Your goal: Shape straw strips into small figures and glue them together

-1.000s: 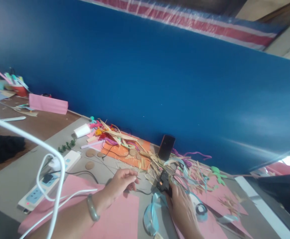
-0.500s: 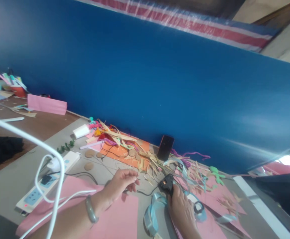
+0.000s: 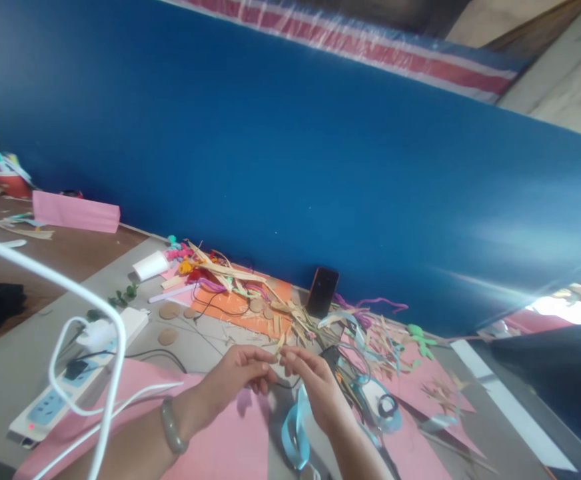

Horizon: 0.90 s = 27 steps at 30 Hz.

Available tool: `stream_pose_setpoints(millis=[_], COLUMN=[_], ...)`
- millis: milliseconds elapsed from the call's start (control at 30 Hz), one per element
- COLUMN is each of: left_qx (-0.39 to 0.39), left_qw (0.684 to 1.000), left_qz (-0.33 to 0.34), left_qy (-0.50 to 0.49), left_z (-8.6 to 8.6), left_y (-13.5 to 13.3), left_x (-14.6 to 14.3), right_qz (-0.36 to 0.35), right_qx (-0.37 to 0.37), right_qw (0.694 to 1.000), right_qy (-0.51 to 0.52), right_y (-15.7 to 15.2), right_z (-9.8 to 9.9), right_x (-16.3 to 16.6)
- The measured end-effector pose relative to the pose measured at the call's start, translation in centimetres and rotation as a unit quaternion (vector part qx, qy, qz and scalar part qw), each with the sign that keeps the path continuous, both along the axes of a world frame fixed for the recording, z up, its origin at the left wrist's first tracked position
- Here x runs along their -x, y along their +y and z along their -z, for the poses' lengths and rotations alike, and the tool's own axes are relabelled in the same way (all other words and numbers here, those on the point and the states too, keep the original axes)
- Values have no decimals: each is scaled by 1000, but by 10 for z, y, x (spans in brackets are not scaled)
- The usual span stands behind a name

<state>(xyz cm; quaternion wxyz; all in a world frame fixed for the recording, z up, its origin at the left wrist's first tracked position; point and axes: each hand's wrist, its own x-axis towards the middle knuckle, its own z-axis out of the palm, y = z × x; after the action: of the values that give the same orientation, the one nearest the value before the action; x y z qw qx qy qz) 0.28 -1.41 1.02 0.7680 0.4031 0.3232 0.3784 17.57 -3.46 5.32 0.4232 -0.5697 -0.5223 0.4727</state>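
My left hand (image 3: 245, 370), with a grey-green bangle (image 3: 172, 427) on the wrist, is closed in a pinch above the pink paper (image 3: 220, 433). Its fingertips meet those of my right hand (image 3: 313, 383), closed too. A small pale-yellow strip (image 3: 280, 345) shows at the touching fingertips; the fingers hide most of it. Just beyond my right hand lies a black corded tool (image 3: 331, 357), partly covered, perhaps a glue gun. Below the right hand is a loop of light-blue ribbon (image 3: 295, 433).
A phone (image 3: 322, 292) leans on the blue partition (image 3: 295, 167). Straw-like scraps cover an orange sheet (image 3: 220, 308). Wooden discs (image 3: 168, 337), a white cup (image 3: 150, 265) and a power strip (image 3: 53, 403) lie left. A white cable (image 3: 118, 347) arcs across the near left.
My right hand has let go of the black tool and moved left to meet my left hand at the fingertips. The view has shifted slightly right.
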Motion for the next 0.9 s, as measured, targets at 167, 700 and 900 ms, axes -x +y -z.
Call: stream_pose_setpoints(millis=[167, 700, 900], left_qx=[2, -16, -38], left_qw=[1000, 1000, 999], left_qz=[4, 7, -4], left_qy=[-16, 7, -1], left_z=[6, -2, 2], left_y=[0, 0, 1], left_x=[-1, -1, -1], right_qz=[-11, 90, 62], right_qx=[-5, -5, -10], right_qw=[997, 990, 993], right_qy=[72, 108, 105], right_y=[6, 5, 3], right_z=[4, 20, 24], right_x=[5, 4, 8])
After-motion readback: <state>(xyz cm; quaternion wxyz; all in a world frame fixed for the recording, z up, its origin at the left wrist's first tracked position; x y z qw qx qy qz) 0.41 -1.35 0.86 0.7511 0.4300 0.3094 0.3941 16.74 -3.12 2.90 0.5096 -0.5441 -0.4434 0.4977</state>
